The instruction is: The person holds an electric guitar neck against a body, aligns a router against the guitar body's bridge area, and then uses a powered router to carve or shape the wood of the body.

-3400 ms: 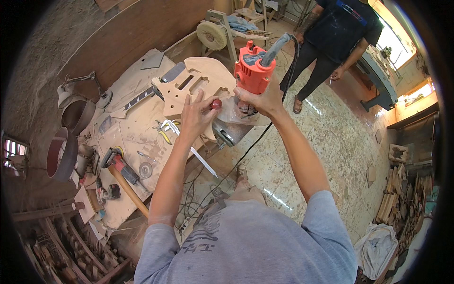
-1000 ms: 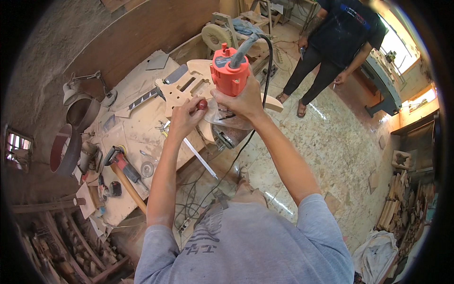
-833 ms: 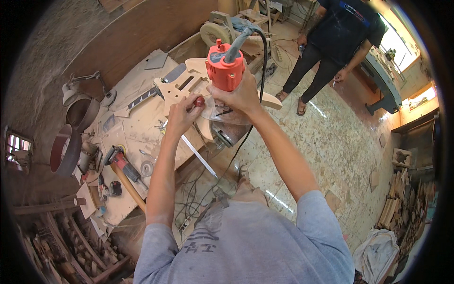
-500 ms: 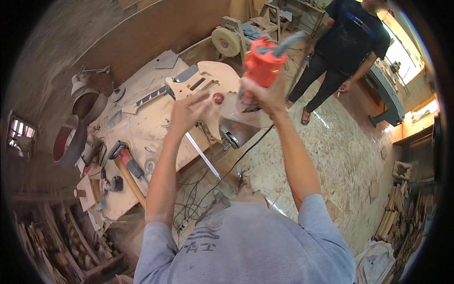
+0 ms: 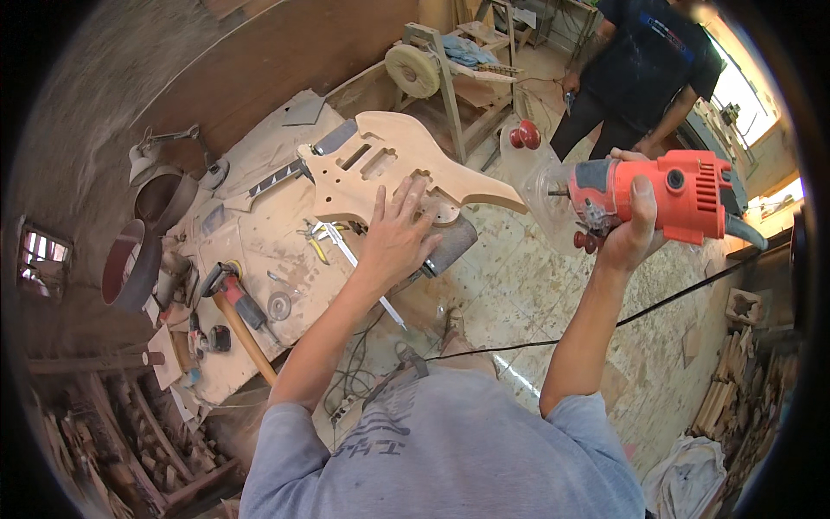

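My right hand [image 5: 629,229] grips a red trim router [image 5: 683,195], held out to the right in the air and turned on its side. Its clear base plate [image 5: 543,186] with red knobs faces left, towards the workbench. My left hand [image 5: 399,227] lies with spread fingers on a pale wooden electric guitar body [image 5: 415,160] and holds nothing. Cavities and holes are cut into that body, and part of its lower edge is hidden under my fingers. A dark cylinder [image 5: 454,244] sits below it at the bench edge.
On the workbench [image 5: 251,233] lie a caliper [image 5: 350,255], yellow-handled pliers [image 5: 318,249], a guitar neck [image 5: 277,180], an angle grinder [image 5: 238,298] and a lamp [image 5: 207,160]. The router's black cord [image 5: 666,304] crosses the floor. Another person [image 5: 640,69] stands at the far right.
The router has swung right, away from the guitar body, and tipped from upright onto its side. My left hand has left the base plate's knob area and come down onto the guitar body.
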`<action>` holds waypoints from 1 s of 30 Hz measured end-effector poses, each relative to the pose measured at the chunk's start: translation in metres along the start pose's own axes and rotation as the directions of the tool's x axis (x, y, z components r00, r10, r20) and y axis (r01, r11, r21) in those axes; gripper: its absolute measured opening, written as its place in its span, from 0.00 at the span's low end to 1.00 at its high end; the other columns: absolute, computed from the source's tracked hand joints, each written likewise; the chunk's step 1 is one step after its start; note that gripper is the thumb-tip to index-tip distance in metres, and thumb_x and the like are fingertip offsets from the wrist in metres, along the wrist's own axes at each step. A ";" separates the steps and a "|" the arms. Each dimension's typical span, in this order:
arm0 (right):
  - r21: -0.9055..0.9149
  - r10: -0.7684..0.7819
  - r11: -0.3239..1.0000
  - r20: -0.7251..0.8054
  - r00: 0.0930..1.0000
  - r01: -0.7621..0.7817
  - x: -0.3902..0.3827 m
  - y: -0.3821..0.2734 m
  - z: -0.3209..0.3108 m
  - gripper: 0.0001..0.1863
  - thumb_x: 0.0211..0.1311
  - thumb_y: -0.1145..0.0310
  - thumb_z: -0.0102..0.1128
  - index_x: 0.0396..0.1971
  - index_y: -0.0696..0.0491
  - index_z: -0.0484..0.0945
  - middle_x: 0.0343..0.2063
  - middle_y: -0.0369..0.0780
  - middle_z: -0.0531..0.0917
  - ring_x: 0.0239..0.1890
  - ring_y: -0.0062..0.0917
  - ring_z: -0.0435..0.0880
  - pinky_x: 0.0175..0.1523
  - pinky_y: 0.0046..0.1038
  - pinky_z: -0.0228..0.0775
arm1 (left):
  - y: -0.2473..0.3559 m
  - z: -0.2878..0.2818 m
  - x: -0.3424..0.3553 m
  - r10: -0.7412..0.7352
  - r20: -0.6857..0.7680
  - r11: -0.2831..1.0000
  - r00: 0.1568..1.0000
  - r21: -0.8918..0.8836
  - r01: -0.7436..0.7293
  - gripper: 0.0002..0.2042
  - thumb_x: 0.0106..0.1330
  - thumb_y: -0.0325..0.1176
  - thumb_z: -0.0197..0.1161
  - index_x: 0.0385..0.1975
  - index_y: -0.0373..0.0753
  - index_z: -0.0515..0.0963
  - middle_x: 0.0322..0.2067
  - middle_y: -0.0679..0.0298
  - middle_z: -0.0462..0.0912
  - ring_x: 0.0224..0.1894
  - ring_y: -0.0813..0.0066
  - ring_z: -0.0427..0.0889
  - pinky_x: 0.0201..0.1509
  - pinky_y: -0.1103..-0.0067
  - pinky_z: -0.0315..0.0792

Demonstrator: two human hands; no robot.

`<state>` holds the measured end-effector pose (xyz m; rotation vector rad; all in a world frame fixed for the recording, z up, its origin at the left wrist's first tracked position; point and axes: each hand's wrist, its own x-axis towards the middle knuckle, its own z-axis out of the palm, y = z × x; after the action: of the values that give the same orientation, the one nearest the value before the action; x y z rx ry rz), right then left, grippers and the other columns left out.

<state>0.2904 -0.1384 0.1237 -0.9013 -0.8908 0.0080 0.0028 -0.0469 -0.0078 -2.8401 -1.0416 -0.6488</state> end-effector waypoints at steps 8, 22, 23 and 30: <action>-0.013 0.017 1.000 0.018 1.000 -0.016 0.002 0.006 -0.014 0.28 0.58 0.62 0.70 0.55 0.63 0.76 0.42 0.47 0.88 0.44 0.29 0.87 0.55 0.34 0.80 | 0.008 0.001 0.002 0.046 0.168 0.977 0.985 -0.212 -0.009 0.20 0.69 0.45 0.69 0.58 0.49 0.86 0.77 0.56 0.64 0.82 0.50 0.54 0.83 0.44 0.46; 0.054 0.116 0.991 0.162 0.980 -0.126 0.000 0.014 0.005 0.29 0.60 0.64 0.69 0.58 0.62 0.73 0.44 0.47 0.88 0.44 0.28 0.87 0.57 0.34 0.79 | -0.027 -0.002 -0.014 -0.498 -0.079 0.690 0.863 -0.640 0.339 0.13 0.74 0.38 0.66 0.45 0.34 0.89 0.45 0.56 0.90 0.59 0.61 0.84 0.77 0.59 0.63; 0.056 0.161 0.983 0.198 0.967 -0.175 -0.004 0.014 0.010 0.29 0.60 0.65 0.70 0.58 0.62 0.73 0.44 0.47 0.88 0.44 0.28 0.87 0.56 0.34 0.79 | -0.034 -0.004 -0.016 -0.620 -0.041 0.567 0.783 -0.714 0.411 0.15 0.75 0.39 0.65 0.47 0.33 0.88 0.43 0.57 0.91 0.58 0.64 0.84 0.76 0.63 0.65; -0.117 0.267 0.964 0.437 0.859 -0.240 -0.041 0.035 0.067 0.33 0.50 0.63 0.81 0.56 0.55 0.77 0.44 0.41 0.88 0.45 0.28 0.89 0.55 0.34 0.82 | -0.054 -0.017 -0.009 -0.417 -0.105 0.648 0.903 -0.730 0.215 0.28 0.72 0.51 0.67 0.65 0.38 0.79 0.64 0.52 0.83 0.76 0.53 0.70 0.78 0.53 0.63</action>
<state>0.2303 -0.0856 0.0926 -1.0896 -1.1990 0.4390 -0.0433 -0.0133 -0.0014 -2.9873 -1.5252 -1.7718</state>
